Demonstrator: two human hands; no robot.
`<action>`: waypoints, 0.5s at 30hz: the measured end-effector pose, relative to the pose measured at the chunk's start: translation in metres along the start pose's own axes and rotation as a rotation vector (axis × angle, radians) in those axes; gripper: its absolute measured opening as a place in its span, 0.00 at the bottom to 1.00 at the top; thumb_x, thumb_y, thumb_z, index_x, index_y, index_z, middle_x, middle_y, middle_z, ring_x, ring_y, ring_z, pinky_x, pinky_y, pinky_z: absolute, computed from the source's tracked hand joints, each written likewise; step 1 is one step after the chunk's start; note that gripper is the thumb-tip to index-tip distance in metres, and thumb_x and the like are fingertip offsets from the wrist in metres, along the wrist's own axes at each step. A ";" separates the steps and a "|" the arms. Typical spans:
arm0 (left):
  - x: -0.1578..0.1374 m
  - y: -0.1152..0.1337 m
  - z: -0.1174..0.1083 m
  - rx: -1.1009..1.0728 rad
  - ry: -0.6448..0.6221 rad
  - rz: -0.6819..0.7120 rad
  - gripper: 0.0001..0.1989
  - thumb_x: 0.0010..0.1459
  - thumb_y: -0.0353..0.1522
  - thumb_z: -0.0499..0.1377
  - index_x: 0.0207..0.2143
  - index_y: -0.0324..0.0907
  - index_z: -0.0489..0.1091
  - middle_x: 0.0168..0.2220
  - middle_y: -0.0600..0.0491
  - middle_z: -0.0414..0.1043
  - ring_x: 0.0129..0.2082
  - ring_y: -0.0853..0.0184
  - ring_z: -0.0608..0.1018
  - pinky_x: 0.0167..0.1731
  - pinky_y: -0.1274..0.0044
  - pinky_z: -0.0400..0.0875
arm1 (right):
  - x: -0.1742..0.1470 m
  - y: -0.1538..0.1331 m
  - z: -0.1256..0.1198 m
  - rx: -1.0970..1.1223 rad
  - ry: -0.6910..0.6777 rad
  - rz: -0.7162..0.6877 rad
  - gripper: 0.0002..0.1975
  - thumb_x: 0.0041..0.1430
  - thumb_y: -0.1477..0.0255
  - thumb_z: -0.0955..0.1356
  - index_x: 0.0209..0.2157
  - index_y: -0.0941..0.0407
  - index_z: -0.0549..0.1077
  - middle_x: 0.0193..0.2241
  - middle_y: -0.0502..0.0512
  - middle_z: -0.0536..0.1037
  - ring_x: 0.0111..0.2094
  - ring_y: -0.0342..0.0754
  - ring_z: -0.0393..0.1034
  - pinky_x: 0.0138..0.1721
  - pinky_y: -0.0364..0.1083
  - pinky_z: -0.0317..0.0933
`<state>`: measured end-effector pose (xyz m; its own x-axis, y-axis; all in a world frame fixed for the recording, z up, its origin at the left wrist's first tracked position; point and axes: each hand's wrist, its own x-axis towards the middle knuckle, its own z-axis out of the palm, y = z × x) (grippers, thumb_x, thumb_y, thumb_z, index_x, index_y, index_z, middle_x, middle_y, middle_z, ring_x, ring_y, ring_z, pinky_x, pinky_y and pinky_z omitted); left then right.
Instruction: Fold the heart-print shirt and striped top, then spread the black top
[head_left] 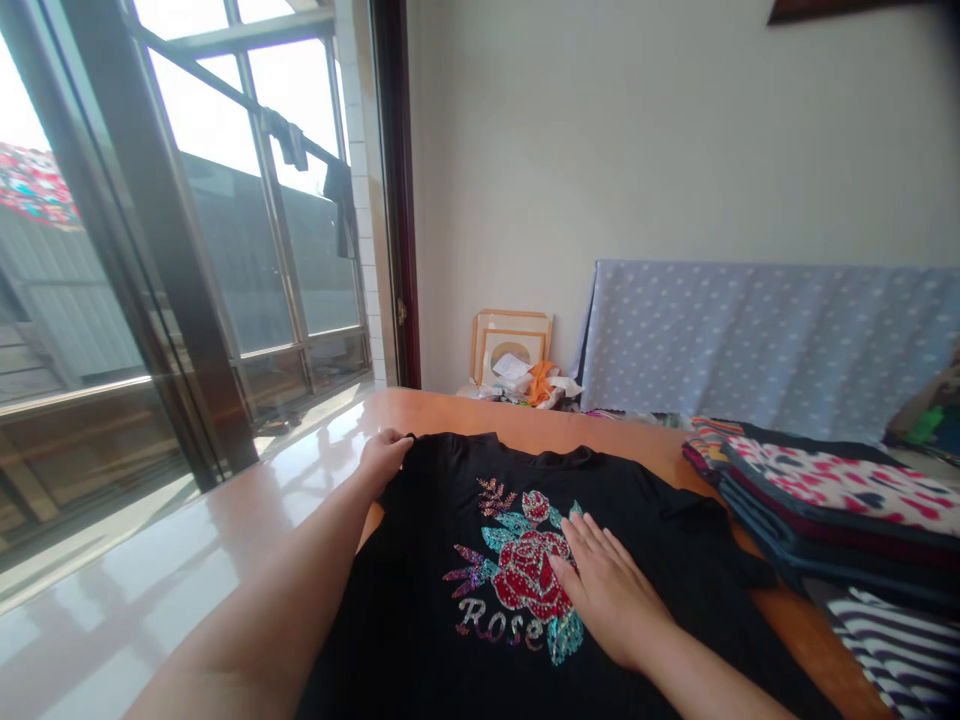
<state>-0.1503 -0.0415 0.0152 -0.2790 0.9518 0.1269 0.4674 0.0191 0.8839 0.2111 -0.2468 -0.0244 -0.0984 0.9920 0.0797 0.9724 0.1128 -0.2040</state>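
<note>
A black T-shirt (420, 600) lies spread over the table, its neckline toward the far side. Its front bears a sequined red rose with teal leaves and the word "Rose". At the far left sleeve, my left hand (384, 453) pinches the edge of the cloth. My right hand (611, 590) rests flat on the shirt front, just right of the rose, palm down with fingers stretched out. The near part of the shirt runs out of view at the bottom.
A stack of folded clothes (832, 500) stands on the table's right, with a striped garment (900, 640) nearer me. Beyond the orange-brown table (450, 410) are picture frames (517, 325) and a polka-dot cloth (750, 340). Left is a glass door (202, 250).
</note>
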 end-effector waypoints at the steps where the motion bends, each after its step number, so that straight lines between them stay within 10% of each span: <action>1: 0.001 0.001 -0.001 -0.056 -0.016 0.005 0.12 0.51 0.43 0.63 0.30 0.44 0.71 0.26 0.54 0.73 0.28 0.65 0.75 0.27 0.76 0.65 | 0.000 0.000 0.000 -0.004 0.000 0.001 0.40 0.69 0.48 0.50 0.71 0.60 0.53 0.72 0.58 0.49 0.73 0.55 0.40 0.72 0.57 0.36; 15: 0.023 0.004 -0.012 -0.436 0.072 -0.151 0.27 0.46 0.28 0.65 0.51 0.42 0.72 0.30 0.52 0.74 0.28 0.66 0.76 0.30 0.74 0.70 | 0.000 0.000 -0.001 -0.029 -0.002 0.006 0.38 0.69 0.49 0.51 0.70 0.58 0.54 0.71 0.58 0.50 0.72 0.53 0.41 0.71 0.57 0.39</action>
<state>-0.1644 -0.0231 0.0271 -0.3818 0.9243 -0.0004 0.0251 0.0108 0.9996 0.2111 -0.2472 -0.0233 -0.0931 0.9927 0.0768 0.9788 0.1054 -0.1759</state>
